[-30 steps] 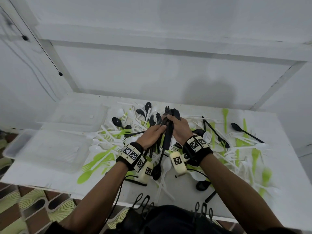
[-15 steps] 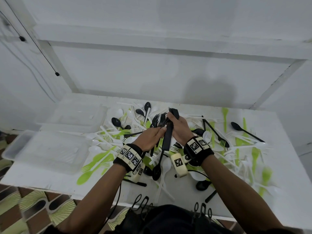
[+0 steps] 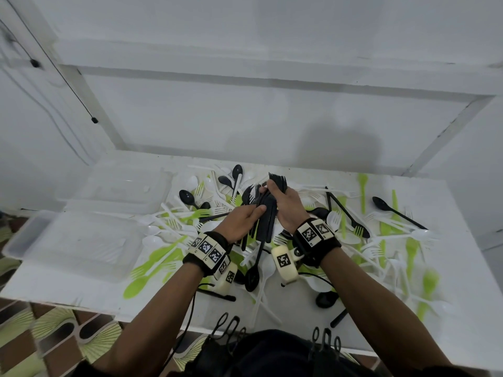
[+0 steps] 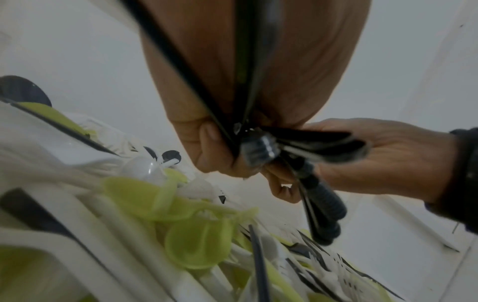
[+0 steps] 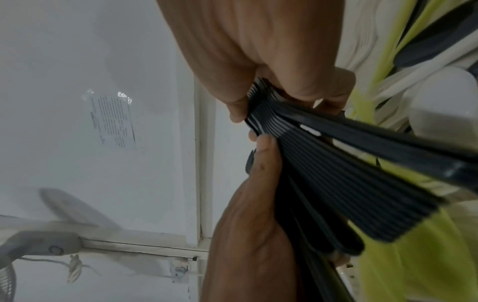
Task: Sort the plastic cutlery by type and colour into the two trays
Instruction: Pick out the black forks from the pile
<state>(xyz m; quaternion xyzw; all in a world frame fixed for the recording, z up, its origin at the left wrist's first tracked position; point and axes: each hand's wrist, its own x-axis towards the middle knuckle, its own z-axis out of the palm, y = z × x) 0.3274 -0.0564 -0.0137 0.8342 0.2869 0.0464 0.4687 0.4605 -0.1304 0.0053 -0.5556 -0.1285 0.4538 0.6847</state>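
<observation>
Mixed black, white and green plastic cutlery (image 3: 190, 213) lies heaped across the white table (image 3: 299, 322). Above the heap my right hand (image 3: 288, 205) grips a thick stack of black forks (image 3: 268, 213), tines pointing away. My left hand (image 3: 242, 219) holds a few more black forks against that stack, thumb on the handles. In the right wrist view the right hand (image 5: 258, 51) pinches the fanned black handles (image 5: 336, 173) while the left hand (image 5: 245, 224) presses from below. The left wrist view shows the left hand (image 4: 232, 81) and right hand (image 4: 388, 159) meeting on the black forks (image 4: 310, 141).
Two clear plastic trays stand at the table's left: a far tray (image 3: 81, 186) and a near tray (image 3: 16, 240). Black spoons (image 3: 187, 197) lie behind the hands, and one black spoon (image 3: 381, 204) at the right. Green and white forks (image 3: 408, 251) cover the right side. The wall is close behind.
My left hand dipped slightly left and down, then came back up against the right hand's stack. Its forks now lie closer to the bundle. The right hand has barely moved.
</observation>
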